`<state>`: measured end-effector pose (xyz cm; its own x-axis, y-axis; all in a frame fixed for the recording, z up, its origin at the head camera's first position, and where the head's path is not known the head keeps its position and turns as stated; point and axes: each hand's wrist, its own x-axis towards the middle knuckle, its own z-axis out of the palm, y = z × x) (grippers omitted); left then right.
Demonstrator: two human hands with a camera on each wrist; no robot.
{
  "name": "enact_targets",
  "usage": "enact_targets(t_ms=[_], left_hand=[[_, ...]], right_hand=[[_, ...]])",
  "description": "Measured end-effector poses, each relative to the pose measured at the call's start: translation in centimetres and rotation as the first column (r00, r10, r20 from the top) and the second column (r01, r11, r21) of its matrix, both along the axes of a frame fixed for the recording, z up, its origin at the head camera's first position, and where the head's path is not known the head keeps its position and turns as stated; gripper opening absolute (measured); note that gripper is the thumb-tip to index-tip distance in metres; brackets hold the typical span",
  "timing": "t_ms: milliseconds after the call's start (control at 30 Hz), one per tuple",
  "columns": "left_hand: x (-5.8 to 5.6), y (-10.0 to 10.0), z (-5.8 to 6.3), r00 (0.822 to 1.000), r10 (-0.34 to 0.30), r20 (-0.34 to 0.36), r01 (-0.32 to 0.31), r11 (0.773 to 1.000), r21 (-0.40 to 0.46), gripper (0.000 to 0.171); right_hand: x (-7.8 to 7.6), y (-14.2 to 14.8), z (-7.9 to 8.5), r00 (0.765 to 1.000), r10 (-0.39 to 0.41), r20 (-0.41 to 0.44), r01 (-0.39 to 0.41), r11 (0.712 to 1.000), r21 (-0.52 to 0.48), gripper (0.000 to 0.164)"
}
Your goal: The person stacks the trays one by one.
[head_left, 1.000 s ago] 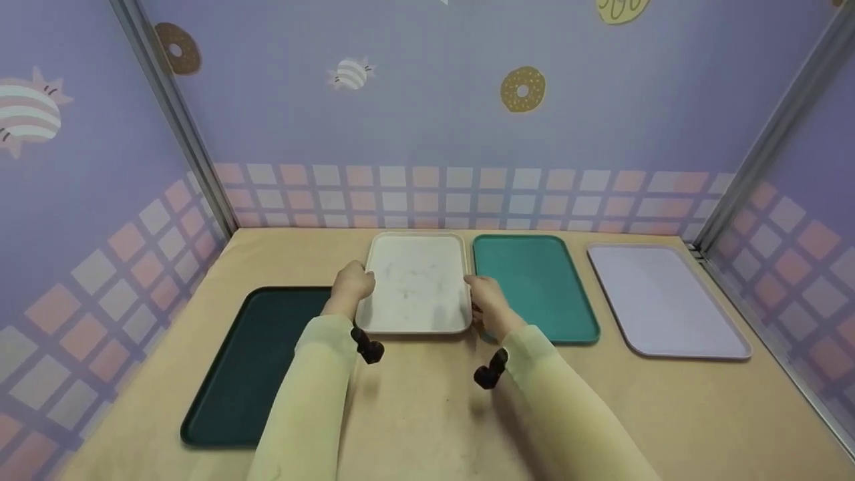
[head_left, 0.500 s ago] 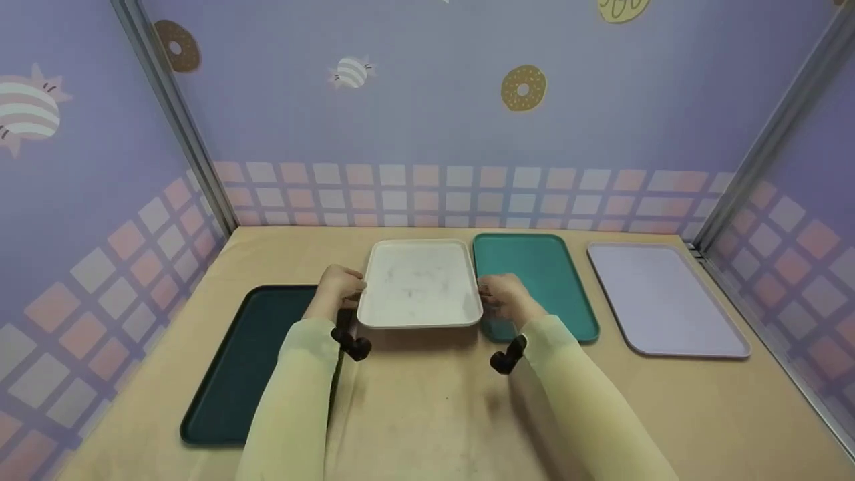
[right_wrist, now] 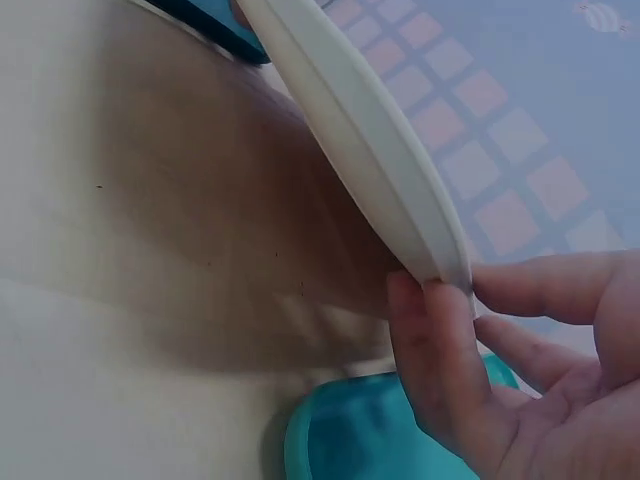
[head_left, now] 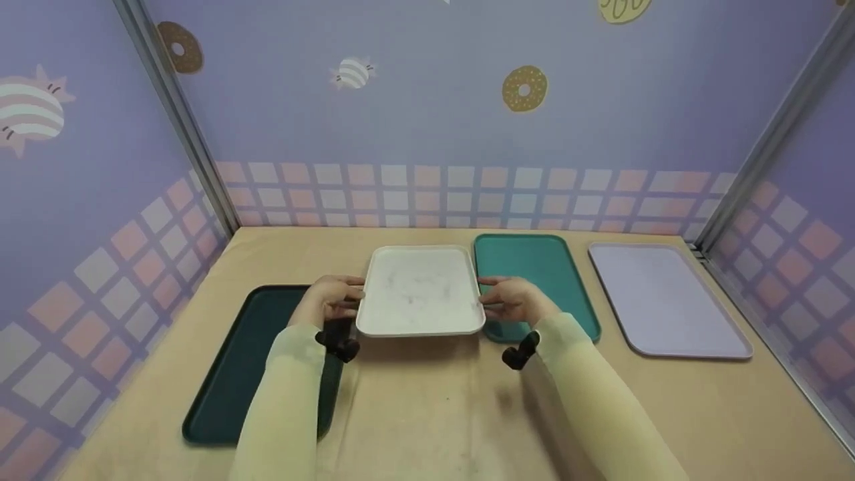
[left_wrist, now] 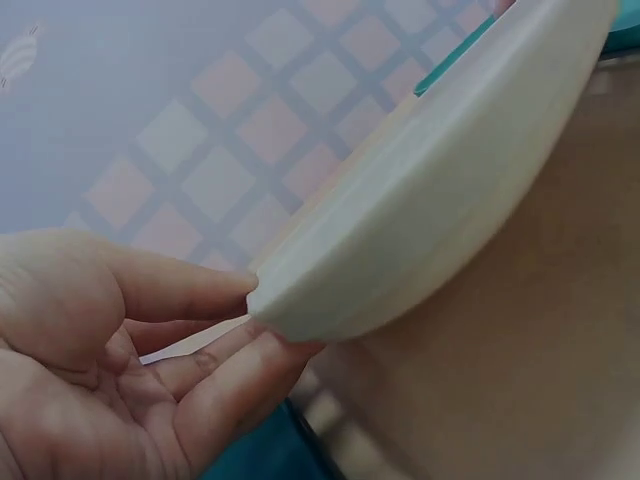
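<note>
A white rectangular tray (head_left: 421,290) with faint grey smudges is held up between both hands, above the tabletop. My left hand (head_left: 331,300) pinches its left edge; the left wrist view shows thumb and fingers gripping the rim of the white tray (left_wrist: 400,220). At the opposite edge, my right hand (head_left: 516,299) pinches the rim, with fingers under it and the thumb at the side in the right wrist view. A shadow falls on the table beneath the raised tray. The right hand overlaps the teal tray in the head view, and the left forearm crosses the dark green tray.
The dark green tray (head_left: 234,374) lies at the left of the beige table (head_left: 414,427). To the right lie the teal tray (head_left: 534,274) and, farther over, a pale lilac tray (head_left: 668,300). Patterned purple walls (head_left: 427,127) close off the back and sides.
The white tray has risen off the table and come slightly toward me. Both hands have moved outward with it, their fingers now spread more along its edges. The other trays have stayed put.
</note>
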<state>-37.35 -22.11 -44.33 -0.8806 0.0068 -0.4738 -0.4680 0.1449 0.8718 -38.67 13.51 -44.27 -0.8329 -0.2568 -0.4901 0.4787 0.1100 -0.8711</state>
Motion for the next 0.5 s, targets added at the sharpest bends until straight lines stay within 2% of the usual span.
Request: enact_targets(t_ms=[233,500], left_hand=[[0.6,-0.6,-0.2,1.000,-0.015,-0.022,0.016,0.999,0.047,0.057],[2.1,-1.8,0.7,0.995,-0.041,-0.087,0.045,0.998,0.044,0.060]], right_hand=[[0.5,0.3,-0.4,1.000,0.019,0.004,-0.018,0.998,-0.054,0.072],[2.0,-0.9,-0.3,0.998,0.031,-0.052,-0.035,0.996,-0.079,0.074]])
